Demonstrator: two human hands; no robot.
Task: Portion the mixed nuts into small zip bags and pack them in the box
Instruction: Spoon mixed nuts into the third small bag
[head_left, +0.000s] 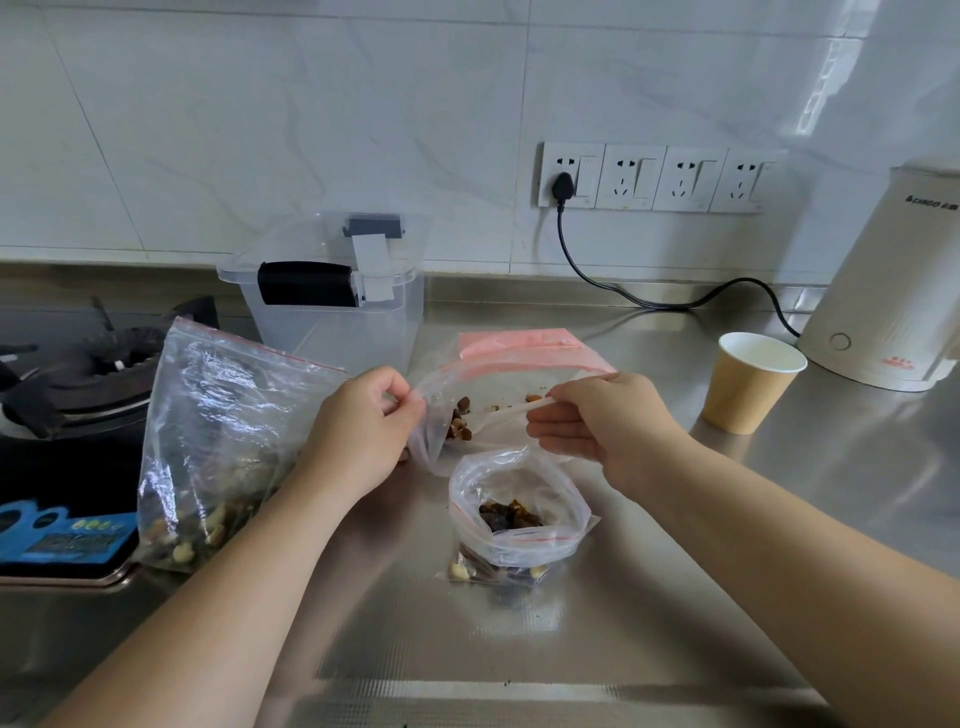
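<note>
My left hand (363, 426) and my right hand (597, 421) pinch the two sides of the mouth of a small zip bag (493, 395), which hangs open above the counter with a few brown nuts in it. Just below it a second small zip bag (514, 514) stands open on the counter, with dark nuts inside. Under that one lies a flat filled small bag (488, 571). A large zip bag of mixed nuts (218, 447) leans at the left. The clear plastic box (332, 306) with black latches stands behind, its lid tilted on top.
A gas stove (67, 384) fills the left side, with a blue label at its front edge. A paper cup (748, 384) and a cream electric kettle (893, 291) stand at the right, the kettle's black cord running to a wall socket (566, 179). The counter (519, 649) is steel.
</note>
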